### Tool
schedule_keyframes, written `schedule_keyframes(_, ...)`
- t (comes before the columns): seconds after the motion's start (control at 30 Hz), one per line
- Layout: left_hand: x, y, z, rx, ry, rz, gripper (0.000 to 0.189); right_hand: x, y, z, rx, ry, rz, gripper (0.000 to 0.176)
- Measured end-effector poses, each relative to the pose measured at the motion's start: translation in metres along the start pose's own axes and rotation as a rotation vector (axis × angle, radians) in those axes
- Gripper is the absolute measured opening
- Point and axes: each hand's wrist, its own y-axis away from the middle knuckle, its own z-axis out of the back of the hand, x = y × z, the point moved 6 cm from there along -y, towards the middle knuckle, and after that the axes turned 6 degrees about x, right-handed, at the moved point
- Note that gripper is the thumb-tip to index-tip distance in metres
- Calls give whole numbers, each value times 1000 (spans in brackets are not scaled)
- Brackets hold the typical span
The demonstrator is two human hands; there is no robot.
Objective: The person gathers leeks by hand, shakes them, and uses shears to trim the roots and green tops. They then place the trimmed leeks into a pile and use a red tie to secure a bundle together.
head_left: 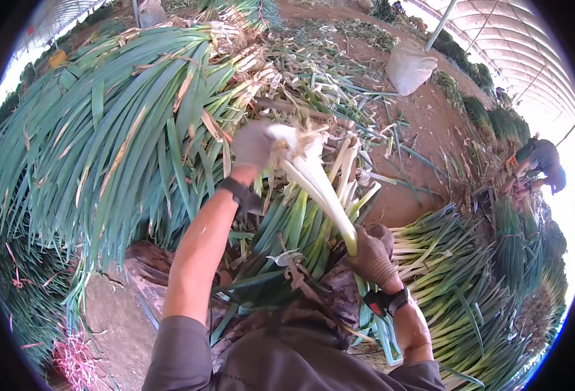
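Observation:
My right hand [373, 255], in a brown glove, is closed round the green part of a leek [323, 195] with a thick white stalk. The leek slants up and left to its root end. There my left hand [253, 144], in a pale glove and blurred by motion, is beside the roots and a blurred white layer; its fingers cannot be made out. Below the held leek lie other leeks [294, 218] with white ends up. Dark straps sit on both wrists.
A large heap of leeks [124, 124] fills the left. More leeks [450, 280] lie at the right. Leaf scraps [320, 65] cover the ground ahead, near a pale sack [410, 67]. Another person [540, 164] bends at the far right. Pink ties [75, 362] lie at the lower left.

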Motion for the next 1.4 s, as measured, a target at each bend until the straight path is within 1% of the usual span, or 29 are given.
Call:
schedule_keyframes(0.07, 35, -30, 30, -187, 133, 155, 16, 0, 2, -4, -23, -51, -17, 60)
schedule_keyframes(0.1, 43, -43, 47, -217, 264, 176, 17, -2, 1, -4, -28, -19, -40, 60)
schedule_keyframes(0.17, 25, -50, 64, -110, 471, 0, 17, -6, -2, -5, -54, 33, -96, 60)
schedule_keyframes(0.23, -30, -24, 53, 71, 565, -150, 21, -10, -11, -11, -49, 72, -134, 61)
schedule_keyframes(0.27, -56, -9, 48, 204, 201, -189, 21, -9, -14, -16, -49, 84, -136, 61)
schedule_keyframes(0.33, -93, 19, 36, 364, -245, -212, 20, -9, -15, -29, -11, 133, -133, 66)
schedule_keyframes(0.37, -103, 24, 31, 398, -325, -213, 19, -6, -14, -30, -14, 131, -124, 67)
schedule_keyframes(0.47, -87, 27, 8, 393, -374, -421, 27, 3, -6, -27, -24, 144, -115, 69)
schedule_keyframes(0.57, -83, 11, 24, 261, -192, -309, 17, 11, -5, -11, -95, 88, -68, 68)
schedule_keyframes(0.6, -83, 0, 29, 126, -153, -357, 14, 13, -5, -6, -107, 76, -59, 70)
schedule_keyframes(0.67, -76, -26, 41, -81, -187, -322, 14, 12, -6, 12, -136, 65, -41, 72)
schedule_keyframes(0.7, -55, -45, 51, -85, -223, -190, 16, 15, 4, 25, -225, 135, 55, 73)
schedule_keyframes(0.73, -25, -65, 69, -227, -132, -145, 16, 14, 16, 39, -315, 205, 152, 74)
schedule_keyframes(0.77, -5, -83, 86, -126, -250, -6, 16, 9, 28, 49, -404, 277, 253, 75)
schedule_keyframes(0.8, 12, -92, 100, -24, -368, 136, 16, -22, 31, 51, -307, 147, 21, 73)
schedule_keyframes(0.83, 16, -85, 82, 39, -493, -133, 19, -54, 38, 51, -222, 41, -221, 71)
schedule_keyframes(0.87, 16, -60, 57, 109, -614, -408, 21, -70, 41, 63, -287, 5, -287, 66)
schedule_keyframes(0.9, -8, -19, 36, 427, -595, -525, 23, -86, 43, 76, -354, -28, -353, 61)
schedule_keyframes(0.93, -1, 24, -8, 587, -662, -686, 16, -94, 44, 87, -393, -44, -377, 61)
schedule_keyframes(0.97, -20, 68, -32, 1138, -692, -622, 11, -103, 46, 95, -429, -58, -398, 61)
schedule_keyframes(1.03, 4, 95, -64, 1248, -674, -1000, 16, -109, 41, 100, -458, -57, -322, 62)
schedule_keyframes(1.07, -23, 34, -44, 1030, -622, -811, 18, -104, 41, 100, -434, -51, -311, 63)
schedule_keyframes(1.13, -72, -84, 8, 585, -328, -435, 24, -98, 37, 94, -348, -64, -340, 66)
schedule_keyframes(1.17, -78, -139, 32, 414, -461, -339, 31, -91, 34, 92, -348, -40, -281, 66)
schedule_keyframes(1.2, -85, -191, 56, 260, -577, -222, 46, -89, 32, 88, -342, -30, -257, 66)
schedule_keyframes(1.23, -114, -189, 68, 38, -857, -286, 55, -90, 29, 84, -339, -20, -234, 66)
schedule_keyframes(1.3, -179, -167, 66, 190, -793, -549, 63, -91, 26, 78, -354, 3, -231, 66)
schedule_keyframes(1.33, -198, -151, 55, 319, -670, -533, 86, -92, 22, 77, -337, -22, -242, 67)
schedule_keyframes(1.4, -200, -111, 11, 213, -770, -635, 91, -84, 16, 75, -294, -38, -261, 66)
